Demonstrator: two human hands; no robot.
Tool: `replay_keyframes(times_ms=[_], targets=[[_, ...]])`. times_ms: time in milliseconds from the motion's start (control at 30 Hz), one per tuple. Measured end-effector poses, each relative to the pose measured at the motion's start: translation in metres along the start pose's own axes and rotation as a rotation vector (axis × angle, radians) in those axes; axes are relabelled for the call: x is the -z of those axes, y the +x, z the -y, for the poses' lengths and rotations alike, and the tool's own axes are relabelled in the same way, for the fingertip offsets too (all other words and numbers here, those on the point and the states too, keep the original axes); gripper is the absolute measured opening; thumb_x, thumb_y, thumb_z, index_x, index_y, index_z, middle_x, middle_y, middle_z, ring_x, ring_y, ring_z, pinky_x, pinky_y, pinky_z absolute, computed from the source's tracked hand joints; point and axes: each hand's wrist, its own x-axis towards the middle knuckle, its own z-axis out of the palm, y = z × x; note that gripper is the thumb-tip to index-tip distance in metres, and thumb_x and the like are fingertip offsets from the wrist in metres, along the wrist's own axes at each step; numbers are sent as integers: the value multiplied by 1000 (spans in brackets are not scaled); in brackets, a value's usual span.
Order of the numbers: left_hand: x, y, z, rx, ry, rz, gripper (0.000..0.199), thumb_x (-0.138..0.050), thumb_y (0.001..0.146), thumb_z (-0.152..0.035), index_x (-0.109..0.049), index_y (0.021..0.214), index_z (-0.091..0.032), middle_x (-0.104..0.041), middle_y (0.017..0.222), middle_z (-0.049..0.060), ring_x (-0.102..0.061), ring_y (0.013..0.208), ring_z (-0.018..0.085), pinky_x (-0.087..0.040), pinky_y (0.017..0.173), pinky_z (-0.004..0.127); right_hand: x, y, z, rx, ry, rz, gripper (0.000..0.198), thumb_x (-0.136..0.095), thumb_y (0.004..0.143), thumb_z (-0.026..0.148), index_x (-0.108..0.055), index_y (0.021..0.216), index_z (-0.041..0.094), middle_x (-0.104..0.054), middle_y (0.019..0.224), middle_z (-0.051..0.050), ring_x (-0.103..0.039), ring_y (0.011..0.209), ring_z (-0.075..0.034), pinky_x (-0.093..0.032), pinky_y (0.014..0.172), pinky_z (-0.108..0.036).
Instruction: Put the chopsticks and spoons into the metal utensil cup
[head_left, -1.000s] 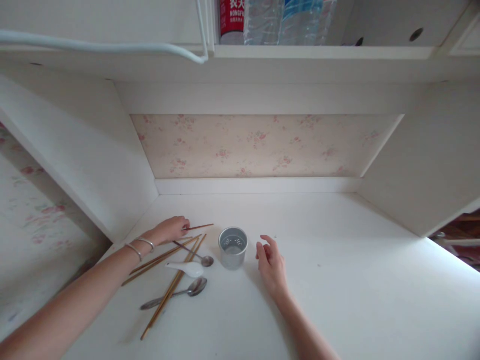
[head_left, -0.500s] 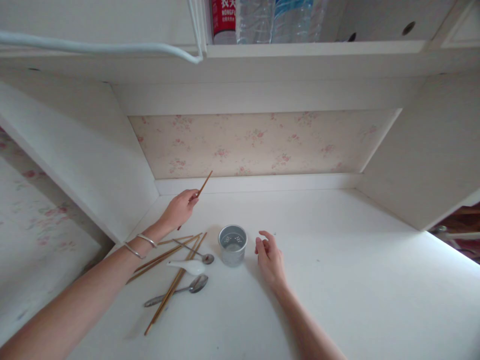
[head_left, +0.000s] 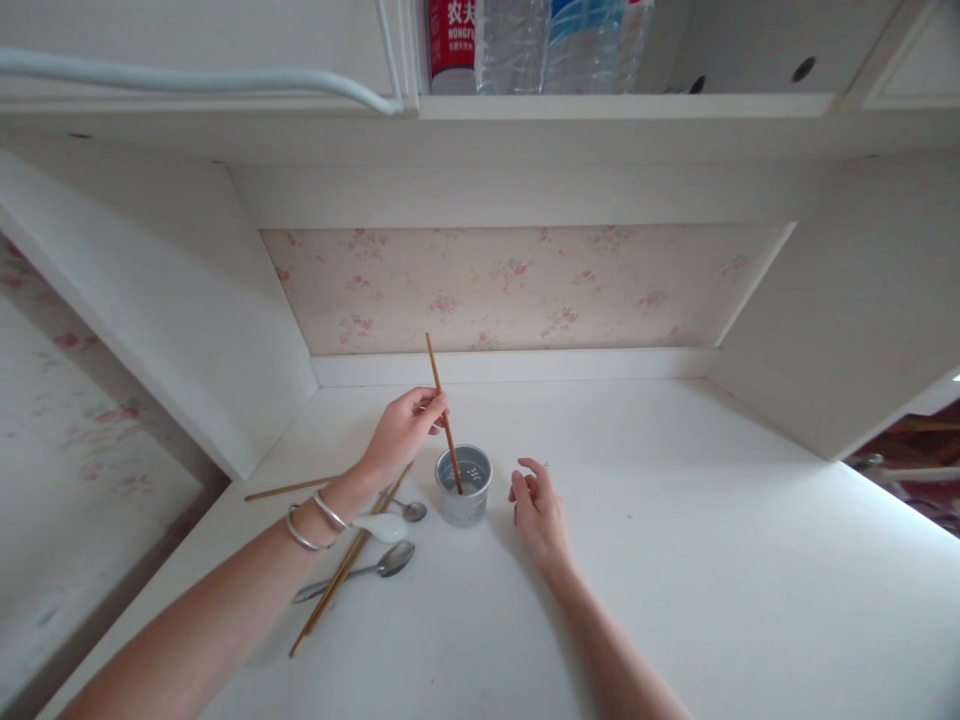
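Observation:
My left hand (head_left: 405,425), with two bangles at its wrist, pinches a brown chopstick (head_left: 433,362). The chopstick stands nearly upright, its lower end inside a metal cup (head_left: 463,513) with small holes in its bottom. To the right of the cup rests my right hand (head_left: 541,515), loosely curled, thumb and forefinger apart, holding nothing. Under and beside my left forearm lie several chopsticks (head_left: 349,562), a white soup spoon (head_left: 388,528), a small metal spoon (head_left: 414,511) and a larger metal spoon (head_left: 394,560). My forearm hides some of them in part.
A white tabletop (head_left: 675,560) sits between side panels, with a flowered wall (head_left: 480,290) behind. Overhead is a shelf (head_left: 630,107) with plastic bottles (head_left: 512,45) on it. A white tube or cable (head_left: 187,75) runs along the upper left.
My left hand has moved right and tipped the chopstick more upright, bringing its lower end into the cup. My right hand has stayed beside the cup.

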Motion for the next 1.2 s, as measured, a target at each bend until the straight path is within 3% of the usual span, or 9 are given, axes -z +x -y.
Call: replay_keyframes(times_ms=[300, 800, 1067, 1200], targets=[[-13, -3, 26, 77, 192, 57, 44, -54, 79, -55, -71, 92, -17, -73, 89, 6, -66, 84, 21, -50, 68, 27, -1, 2, 0, 6, -3, 9, 40, -41, 90, 50, -53, 115, 22, -60, 65, 3, -53, 49, -12, -41, 47, -21], [-21, -9, 33, 38, 240, 115, 37, -54, 80, -49, -74, 88, -19, -74, 92, 4, -67, 87, 22, -47, 81, 30, -2, 2, -1, 2, -10, 45, 39, -40, 90, 50, -54, 113, 22, -60, 67, 2, -53, 51, -13, -41, 49, -22], [-8, -16, 41, 87, 200, 70, 40, -53, 81, -49, -71, 97, -17, -72, 102, 7, -64, 93, 22, -47, 79, 29, 0, 1, 2, -9, -43, 66, 39, -40, 90, 51, -53, 114, 22, -60, 67, 2, -52, 49, -12, -41, 49, -22], [6, -37, 38, 116, 198, -50, 41, -54, 81, -51, -68, 97, -16, -71, 92, 6, -62, 78, 18, -45, 66, 26, 0, 0, 3, -16, -45, 72, 39, -40, 90, 50, -54, 114, 22, -60, 68, 2, -51, 48, -12, -41, 50, -22]])
